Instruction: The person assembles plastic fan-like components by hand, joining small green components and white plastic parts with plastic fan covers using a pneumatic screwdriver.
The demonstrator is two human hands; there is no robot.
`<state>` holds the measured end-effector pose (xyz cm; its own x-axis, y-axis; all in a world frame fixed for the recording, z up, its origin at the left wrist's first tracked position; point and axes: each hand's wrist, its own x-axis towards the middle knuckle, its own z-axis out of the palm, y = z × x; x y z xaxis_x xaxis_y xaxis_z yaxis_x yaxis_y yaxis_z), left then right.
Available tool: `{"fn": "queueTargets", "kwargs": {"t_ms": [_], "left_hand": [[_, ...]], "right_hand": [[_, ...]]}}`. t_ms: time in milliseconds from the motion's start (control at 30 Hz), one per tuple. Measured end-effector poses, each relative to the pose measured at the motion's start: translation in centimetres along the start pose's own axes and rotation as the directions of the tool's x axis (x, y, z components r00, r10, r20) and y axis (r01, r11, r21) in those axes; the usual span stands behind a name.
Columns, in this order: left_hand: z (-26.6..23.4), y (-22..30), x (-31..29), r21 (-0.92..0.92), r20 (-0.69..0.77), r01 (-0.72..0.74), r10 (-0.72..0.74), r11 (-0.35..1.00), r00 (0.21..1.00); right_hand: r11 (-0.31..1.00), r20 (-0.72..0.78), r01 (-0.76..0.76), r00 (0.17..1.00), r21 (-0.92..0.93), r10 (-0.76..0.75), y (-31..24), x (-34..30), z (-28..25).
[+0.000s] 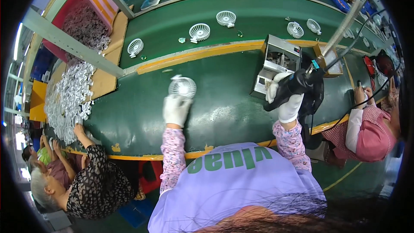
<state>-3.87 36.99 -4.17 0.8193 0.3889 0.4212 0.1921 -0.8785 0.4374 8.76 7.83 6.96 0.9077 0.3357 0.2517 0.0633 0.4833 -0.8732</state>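
Observation:
Both my hands wear white gloves. My left hand [177, 110] is closed on the lower rim of a round white fan housing [183, 87] with radial slats, on or just above the green work surface. With my right hand [290, 108] I grip a black electric screwdriver [297, 85], its cable running off to the upper right. The screwdriver lies across the front of a metal screw feeder box [281, 56], and its tip cannot be made out.
Beyond a yellow-edged ledge, a green conveyor belt [164, 26] carries several white fan housings [199, 32]. Clear plastic parts [69, 99] are heaped at left, by a co-worker [99, 181]. A cardboard box [330, 62] stands beside the feeder; another co-worker [366, 129] sits right.

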Motion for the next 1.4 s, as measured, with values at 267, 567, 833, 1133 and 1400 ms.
{"fn": "queueTargets", "kwargs": {"t_ms": [267,567,833,1133,1400], "left_hand": [[3.7,13.4,-2.7,-0.341,0.382,-0.257,0.383,0.904,0.841],[4.0,13.4,-2.9,-0.362,0.425,-0.197,0.35,0.911,0.835],[4.2,13.2,-2.9,-0.372,0.429,-0.192,0.351,0.908,0.832],[2.5,13.5,-2.6,-0.455,0.31,-0.216,0.381,0.864,0.871],[3.2,12.8,-2.5,-0.324,0.429,-0.13,0.268,0.937,0.862]], "right_hand": [[0.997,0.072,-0.006,0.997,0.075,0.001,3.0,-0.6,0.2],[0.974,0.076,-0.044,0.997,0.223,0.027,5.9,-1.2,0.2],[0.948,0.28,-0.21,0.95,0.237,0.14,5.9,-1.3,-0.1],[0.965,0.098,-0.015,0.995,0.261,-0.011,2.7,-0.6,-0.6],[0.974,-0.076,0.222,0.973,0.046,-0.219,0.1,1.5,-1.7]]}}
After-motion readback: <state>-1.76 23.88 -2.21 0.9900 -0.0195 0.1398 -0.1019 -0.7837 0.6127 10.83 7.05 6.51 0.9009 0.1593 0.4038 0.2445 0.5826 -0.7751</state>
